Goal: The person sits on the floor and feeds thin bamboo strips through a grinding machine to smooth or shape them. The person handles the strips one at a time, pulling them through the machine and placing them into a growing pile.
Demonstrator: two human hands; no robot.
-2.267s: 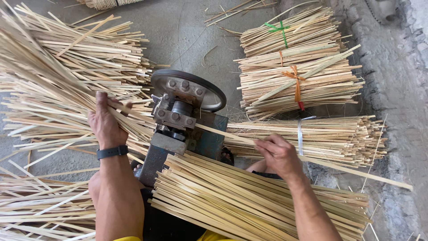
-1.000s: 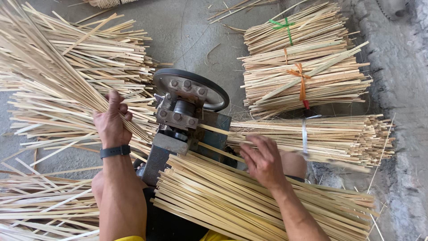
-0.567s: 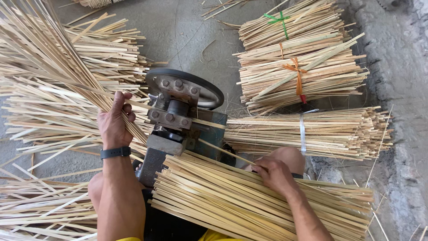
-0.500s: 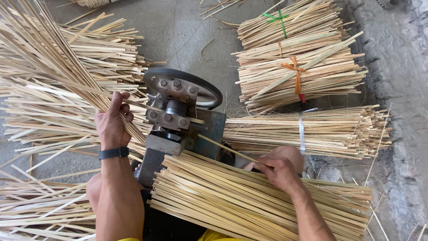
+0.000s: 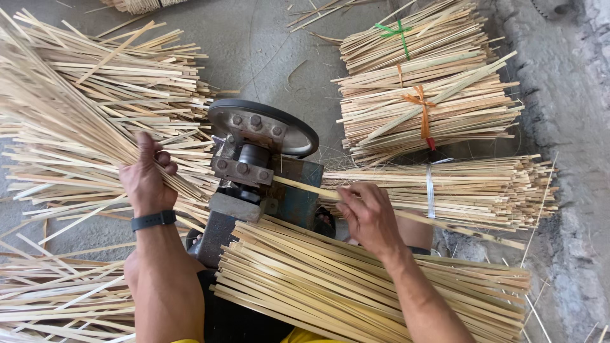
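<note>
Nearest the camera, across the person's lap, lies a loose stack of bamboo strips point(image 5: 375, 286), pale yellow, flat and thin, running from lower left to the right edge. Just above it the right hand point(image 5: 370, 216) pinches a single bamboo strip point(image 5: 406, 215) between fingers and thumb; the strip slants from the metal machine point(image 5: 260, 171) down to the right, its near end at the machine's rollers. The left hand point(image 5: 147, 178), with a dark wristband point(image 5: 153, 220) on its wrist, is clenched around a sheaf of strips point(image 5: 70, 121) that fans up and out to the upper left. The machine sits between both hands, with a dark round wheel point(image 5: 264, 124) on top and bolted plates below it.

Half a second earlier the right hand lay lower, on the lap stack near the knee; it has since risen and closed on the single strip at the machine's outlet. The left hand has kept its grip on the sheaf, shifted only slightly.

Beyond the right hand, a bundle tied with a white band point(image 5: 445, 190) lies crosswise, and farther up are tied bundles with orange and green cords point(image 5: 419, 89). Loose strips point(image 5: 57, 298) cover the floor at the left. Bare concrete floor point(image 5: 267, 57) opens beyond the wheel, and a rough concrete kerb point(image 5: 559, 127) runs down the right edge
</note>
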